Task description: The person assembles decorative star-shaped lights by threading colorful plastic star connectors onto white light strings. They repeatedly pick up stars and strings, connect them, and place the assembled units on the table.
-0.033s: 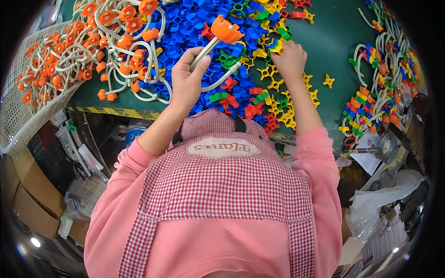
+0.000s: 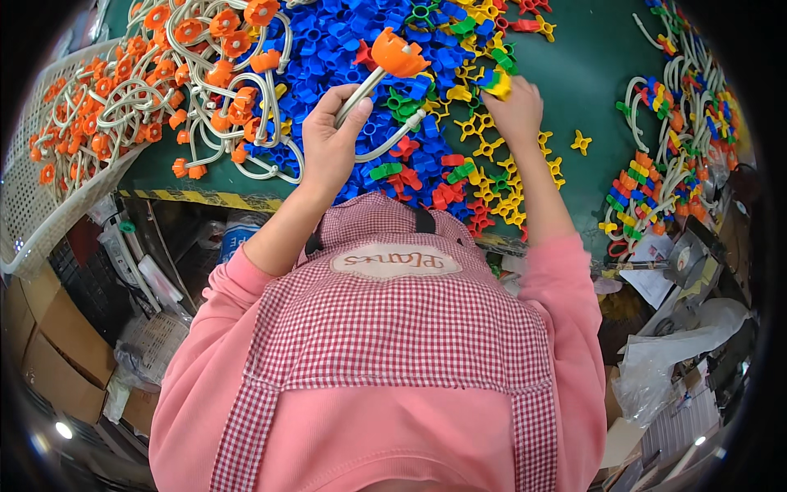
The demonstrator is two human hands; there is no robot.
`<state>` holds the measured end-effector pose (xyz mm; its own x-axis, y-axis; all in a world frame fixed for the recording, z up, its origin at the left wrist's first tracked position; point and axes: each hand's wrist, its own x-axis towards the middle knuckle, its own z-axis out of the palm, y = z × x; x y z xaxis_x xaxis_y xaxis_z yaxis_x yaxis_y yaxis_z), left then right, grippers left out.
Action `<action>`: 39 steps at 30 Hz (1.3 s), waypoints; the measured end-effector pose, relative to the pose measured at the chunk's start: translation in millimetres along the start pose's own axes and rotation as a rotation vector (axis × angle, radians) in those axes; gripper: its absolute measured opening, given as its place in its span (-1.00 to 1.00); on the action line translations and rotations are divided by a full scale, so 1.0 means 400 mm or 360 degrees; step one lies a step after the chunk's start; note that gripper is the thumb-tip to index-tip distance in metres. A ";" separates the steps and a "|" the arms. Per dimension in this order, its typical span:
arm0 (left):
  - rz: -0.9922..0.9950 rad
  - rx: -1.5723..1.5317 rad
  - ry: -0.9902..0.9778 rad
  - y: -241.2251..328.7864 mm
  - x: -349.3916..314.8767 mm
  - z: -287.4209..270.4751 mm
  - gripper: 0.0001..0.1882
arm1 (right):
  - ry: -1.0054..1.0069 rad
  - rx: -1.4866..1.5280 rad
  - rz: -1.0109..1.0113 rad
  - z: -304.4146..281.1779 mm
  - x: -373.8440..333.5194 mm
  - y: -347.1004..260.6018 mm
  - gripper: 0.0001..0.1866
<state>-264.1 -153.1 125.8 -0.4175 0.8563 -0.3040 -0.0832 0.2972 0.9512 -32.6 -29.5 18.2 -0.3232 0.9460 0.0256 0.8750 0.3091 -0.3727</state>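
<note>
The left hand (image 2: 329, 143) grips a white tube (image 2: 361, 86), orange cap (image 2: 398, 55) raised clear for fitting; the right hand (image 2: 515, 111) pinches a yellow piece (image 2: 498, 84) from the pile.

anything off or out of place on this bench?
Nothing damaged or spilled that I can see. The left hand holds a white tube with an orange cap; the right hand picks in the yellow pieces. One yellow piece lies alone on the green table, apart from the piles.
</note>
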 end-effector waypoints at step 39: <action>-0.0032 -0.0015 -0.0345 -0.015 -0.104 -0.007 -0.83 | -0.0395 0.0263 0.0330 -0.040 -0.522 0.016 -0.73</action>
<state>-248.9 -191.9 132.9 -0.2116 0.9213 -0.3262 -0.0982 0.3121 0.9450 46.3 -223.4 25.1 -0.2404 0.9281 -0.2844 0.8676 0.0740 -0.4918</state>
